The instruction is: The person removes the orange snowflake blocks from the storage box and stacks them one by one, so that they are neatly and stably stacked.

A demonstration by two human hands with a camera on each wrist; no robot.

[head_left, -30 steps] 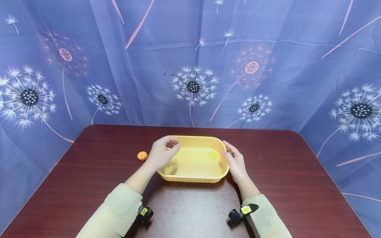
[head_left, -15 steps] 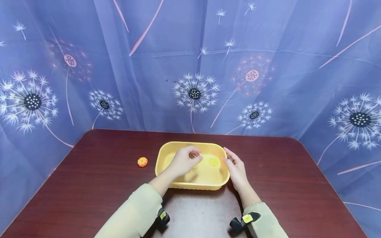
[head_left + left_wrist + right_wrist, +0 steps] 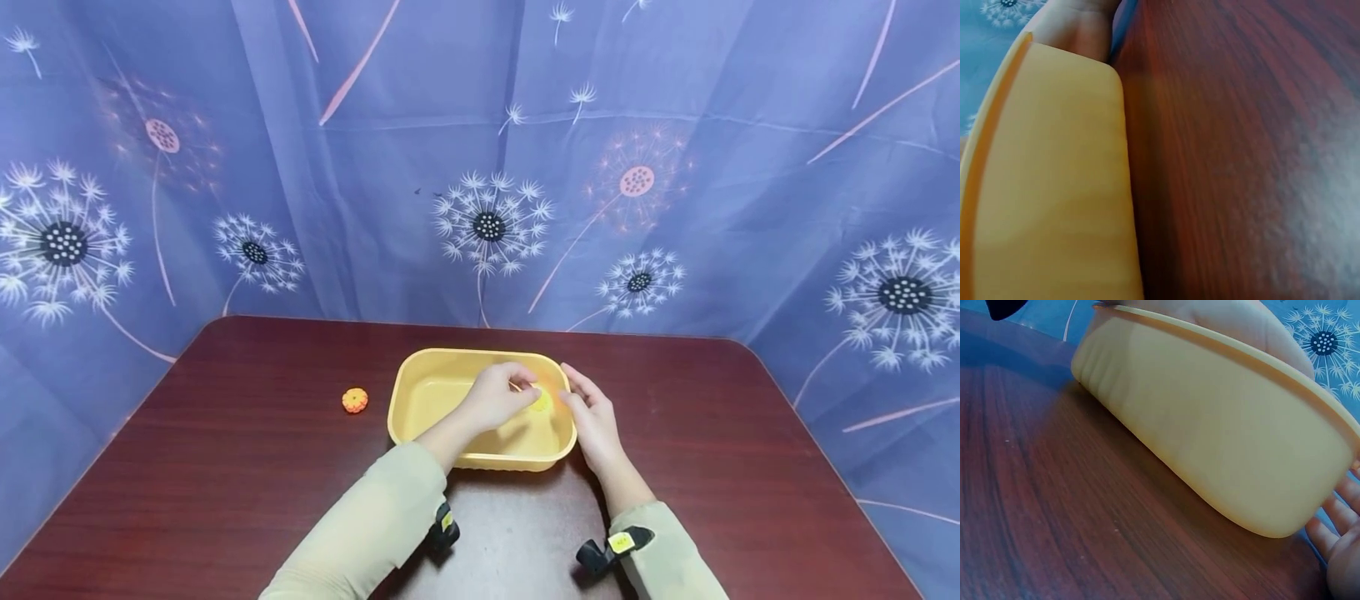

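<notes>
A yellow plastic basin (image 3: 435,457) stands on the table. Inside it, toward the right end, lies a small yellow flower-shaped piece (image 3: 542,402), partly covered by fingers. My left hand (image 3: 497,398) reaches over the front rim into the basin, thumb and fingers bent, fingertips right at the yellow piece's left edge. My right hand (image 3: 596,421) holds the basin's right end, thumb at the rim and fingers along the outer wall. In the right wrist view, several fingers (image 3: 1338,515) lie against that wall. The left wrist view shows mainly the basin's outer side (image 3: 1054,169).
A small orange flower-shaped piece (image 3: 355,400) lies on the dark red wooden table (image 3: 247,467), left of the basin. Black wrist cameras sit at both sleeves (image 3: 375,521). A blue curtain (image 3: 360,208) with dandelion prints hangs behind the table.
My left hand has moved right, from the basin's left side over to the yellow flower-shaped piece. My right hand stays at the basin's right end.
</notes>
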